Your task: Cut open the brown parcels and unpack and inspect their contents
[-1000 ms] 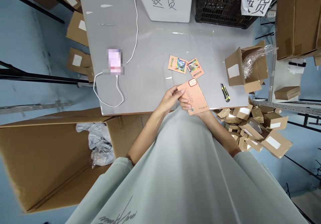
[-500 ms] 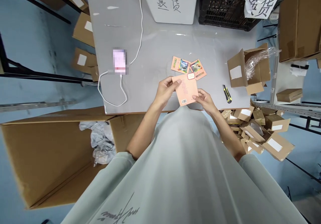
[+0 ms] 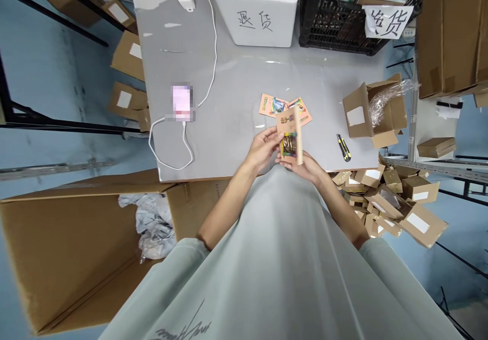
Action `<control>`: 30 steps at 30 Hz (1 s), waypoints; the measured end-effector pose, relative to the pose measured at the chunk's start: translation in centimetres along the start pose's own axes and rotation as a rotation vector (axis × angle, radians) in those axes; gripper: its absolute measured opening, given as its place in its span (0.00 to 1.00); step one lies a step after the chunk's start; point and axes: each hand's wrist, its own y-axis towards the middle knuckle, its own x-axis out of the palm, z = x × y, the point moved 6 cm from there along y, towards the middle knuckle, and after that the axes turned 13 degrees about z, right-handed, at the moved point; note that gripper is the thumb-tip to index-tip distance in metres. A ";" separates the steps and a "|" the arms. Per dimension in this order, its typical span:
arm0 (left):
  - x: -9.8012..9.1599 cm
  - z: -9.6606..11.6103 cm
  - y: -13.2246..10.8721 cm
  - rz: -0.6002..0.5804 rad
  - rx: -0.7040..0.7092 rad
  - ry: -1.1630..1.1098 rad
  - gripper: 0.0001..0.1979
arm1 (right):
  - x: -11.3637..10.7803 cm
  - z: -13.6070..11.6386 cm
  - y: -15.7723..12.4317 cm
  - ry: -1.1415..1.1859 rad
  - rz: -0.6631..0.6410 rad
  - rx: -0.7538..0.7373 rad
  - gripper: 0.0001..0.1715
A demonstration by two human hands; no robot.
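Both hands hold a thin orange booklet (image 3: 290, 134) above the near edge of the grey table (image 3: 236, 75). The booklet is turned almost edge-on, its colourful cover facing left. My left hand (image 3: 263, 148) grips its left side with thumb and fingers. My right hand (image 3: 305, 166) supports it from below and the right. Two more small orange booklets (image 3: 272, 104) lie flat on the table just beyond the held one.
A yellow-black utility knife (image 3: 342, 147) lies right of my hands. An open cardboard box (image 3: 371, 109) with plastic wrap sits at the right edge. A phone (image 3: 181, 101) on a white cable, a white bin (image 3: 253, 9) and black crate (image 3: 339, 20) stand farther off. Small boxes (image 3: 389, 197) pile on the floor; a large carton (image 3: 76, 248) at left.
The booklet has been turned from showing its plain back with a barcode to nearly edge-on, cover side showing. My right hand has slid underneath it.
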 end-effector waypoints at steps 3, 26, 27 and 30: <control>-1.0 1.0 0.7 0.113 0.080 0.019 0.35 | -1.9 -1.0 0.2 0.005 0.121 0.017 0.31; 11.1 9.1 10.2 -0.115 0.261 0.373 0.29 | -10.6 -17.5 6.8 -0.032 0.308 -0.441 0.39; 11.8 10.2 10.7 -0.107 0.286 0.378 0.28 | -11.1 -19.3 7.7 -0.017 0.319 -0.466 0.40; 13.6 13.0 12.2 -0.073 0.325 0.372 0.28 | -12.4 -24.9 10.9 -0.001 0.345 -0.529 0.41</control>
